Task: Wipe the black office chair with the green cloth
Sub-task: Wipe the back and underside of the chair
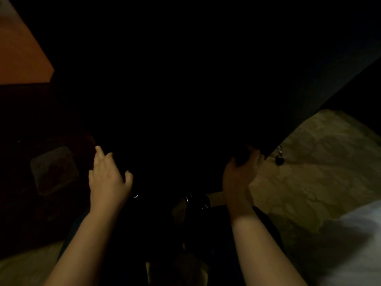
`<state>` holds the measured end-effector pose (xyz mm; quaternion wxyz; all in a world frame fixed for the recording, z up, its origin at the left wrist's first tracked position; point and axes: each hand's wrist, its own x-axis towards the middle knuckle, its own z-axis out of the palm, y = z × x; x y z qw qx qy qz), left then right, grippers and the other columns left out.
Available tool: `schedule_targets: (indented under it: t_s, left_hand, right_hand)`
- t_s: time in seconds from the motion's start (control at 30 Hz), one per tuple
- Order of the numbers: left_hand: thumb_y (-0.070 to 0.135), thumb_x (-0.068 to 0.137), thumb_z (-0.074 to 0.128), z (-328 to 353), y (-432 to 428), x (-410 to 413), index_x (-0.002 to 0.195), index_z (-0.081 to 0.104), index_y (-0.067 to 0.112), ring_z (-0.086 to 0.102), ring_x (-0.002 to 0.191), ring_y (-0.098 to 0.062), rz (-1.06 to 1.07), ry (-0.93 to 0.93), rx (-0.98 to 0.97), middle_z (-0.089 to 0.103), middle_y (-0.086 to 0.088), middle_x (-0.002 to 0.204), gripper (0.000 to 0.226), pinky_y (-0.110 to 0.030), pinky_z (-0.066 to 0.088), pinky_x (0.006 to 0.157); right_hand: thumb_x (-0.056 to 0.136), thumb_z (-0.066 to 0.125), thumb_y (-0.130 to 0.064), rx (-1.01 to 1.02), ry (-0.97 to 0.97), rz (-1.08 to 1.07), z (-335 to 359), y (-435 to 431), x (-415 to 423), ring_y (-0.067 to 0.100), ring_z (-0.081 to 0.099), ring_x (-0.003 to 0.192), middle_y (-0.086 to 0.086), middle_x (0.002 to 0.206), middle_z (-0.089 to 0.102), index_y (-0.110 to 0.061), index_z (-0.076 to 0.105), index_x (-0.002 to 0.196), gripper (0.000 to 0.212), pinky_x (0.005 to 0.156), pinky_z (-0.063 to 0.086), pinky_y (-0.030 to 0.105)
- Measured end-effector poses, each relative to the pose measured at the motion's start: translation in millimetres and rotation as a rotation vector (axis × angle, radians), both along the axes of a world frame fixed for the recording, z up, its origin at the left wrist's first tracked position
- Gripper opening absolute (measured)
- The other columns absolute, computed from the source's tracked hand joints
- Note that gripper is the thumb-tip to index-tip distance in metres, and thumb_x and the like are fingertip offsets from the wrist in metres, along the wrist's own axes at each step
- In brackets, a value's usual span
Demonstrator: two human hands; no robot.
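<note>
The black office chair (185,89) fills most of the dim view as one dark mass seen from close above. My left hand (108,178) lies flat against its lower left side with the fingers spread and nothing in it. My right hand (240,174) is curled around the chair's lower right edge. Below the hands, shiny parts of the chair's base (196,201) glint faintly. No green cloth shows anywhere in this view.
An orange-brown wooden surface (20,52) stands at the upper left. Pale patterned floor (319,172) spreads to the right, with a small dark caster (279,159) on it. A squarish dim object (54,170) lies on the dark floor at left. White fabric (360,234) blurs the lower right corner.
</note>
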<state>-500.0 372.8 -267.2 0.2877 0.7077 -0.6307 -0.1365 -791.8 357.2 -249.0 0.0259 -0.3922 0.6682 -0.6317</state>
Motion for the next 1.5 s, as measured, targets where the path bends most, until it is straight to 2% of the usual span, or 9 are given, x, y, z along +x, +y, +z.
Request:
schedule_targets:
  t_s: [0.23,0.43,0.53,0.7,0.83,1.13,1.3,1.43,1.5]
  left_hand:
    - [0.024,0.086,0.069,-11.1,-5.2,9.2,0.140,0.031,0.016,0.019,0.147,-0.021,-0.015,0.069,0.014,-0.001,-0.001,0.164,0.067,-0.061,0.036,0.107]
    - [0.028,0.083,0.070,-13.6,-3.1,7.6,0.143,0.025,0.025,0.016,0.144,-0.011,-0.021,0.063,0.005,-0.002,0.005,0.163,0.075,-0.058,0.039,0.106]
    - [0.028,0.087,0.068,-12.5,-1.4,9.7,0.147,0.022,0.025,0.010,0.144,-0.007,-0.032,0.036,0.005,-0.003,0.008,0.163,0.076,-0.053,0.036,0.110]
    - [0.019,0.091,0.063,-2.8,2.5,3.3,0.150,0.025,0.010,0.009,0.150,-0.018,-0.005,0.010,0.008,0.003,-0.002,0.164,0.070,-0.048,0.023,0.117]
    - [0.015,0.094,0.060,11.4,7.4,-5.3,0.152,0.024,0.008,0.009,0.150,-0.018,0.025,0.041,0.011,0.009,-0.004,0.164,0.068,-0.045,0.019,0.120]
    - [0.010,0.092,0.060,24.8,12.9,-10.0,0.152,0.023,0.004,0.024,0.146,-0.025,0.119,0.078,-0.074,0.028,-0.013,0.157,0.070,-0.042,0.023,0.120]
    - [0.014,0.091,0.064,18.0,10.1,-6.2,0.156,0.008,0.009,0.017,0.149,-0.021,0.070,0.050,-0.013,0.016,-0.009,0.162,0.086,-0.043,0.021,0.119]
    - [0.017,0.090,0.065,13.5,6.6,-3.6,0.156,0.004,0.012,0.014,0.149,-0.020,0.054,0.071,0.005,0.010,-0.009,0.163,0.090,-0.042,0.021,0.118]
    - [0.017,0.090,0.065,14.3,7.0,-3.5,0.156,0.002,0.014,0.018,0.148,-0.023,0.028,0.119,0.020,0.009,-0.008,0.163,0.091,-0.044,0.025,0.117]
  right_hand:
    - [0.071,0.064,0.011,-0.089,0.062,0.117,10.6,0.4,52.8,0.038,0.057,0.101,0.026,0.118,0.054,0.004,0.063,0.105,0.035,0.075,0.038,0.020]
    - [0.071,0.065,-0.006,-0.049,0.515,0.547,-7.2,0.0,94.0,0.028,0.063,0.098,0.016,0.105,0.065,-0.007,0.072,0.098,0.028,0.076,0.053,0.033]
    - [0.063,0.072,0.012,-0.011,0.419,0.547,-19.0,-0.4,92.5,0.028,0.064,0.095,0.018,0.104,0.064,-0.005,0.073,0.097,0.038,0.074,0.055,0.032]
    - [0.073,0.055,-0.008,-0.118,0.316,0.422,-7.5,-2.7,69.3,0.019,0.055,0.094,0.015,0.102,0.060,-0.003,0.070,0.092,0.024,0.081,0.042,0.013]
    - [0.067,0.063,0.009,-0.120,0.278,0.309,-4.0,-0.6,31.7,0.022,0.055,0.097,0.025,0.100,0.060,0.003,0.070,0.091,0.026,0.089,0.036,0.003]
    - [0.072,0.057,-0.010,-0.031,-0.029,-0.039,2.1,-4.3,-57.1,0.032,0.060,0.093,0.021,0.099,0.063,0.001,0.063,0.103,0.034,0.072,0.035,0.014]
    - [0.077,0.058,-0.026,0.114,-0.120,0.042,-4.8,-5.1,-67.6,0.029,0.051,0.121,0.018,0.129,0.055,-0.001,0.050,0.132,0.061,0.100,0.040,0.028]
    - [0.100,0.047,-0.017,0.014,-0.121,0.034,-3.6,-12.4,-52.3,0.028,0.038,0.132,0.023,0.141,0.042,0.003,0.042,0.141,0.046,0.095,0.020,-0.003]
    - [0.098,0.047,-0.007,-0.034,-0.131,-0.032,1.6,-14.3,-46.2,0.031,0.046,0.125,0.025,0.133,0.050,0.006,0.049,0.134,0.038,0.090,0.023,-0.004]
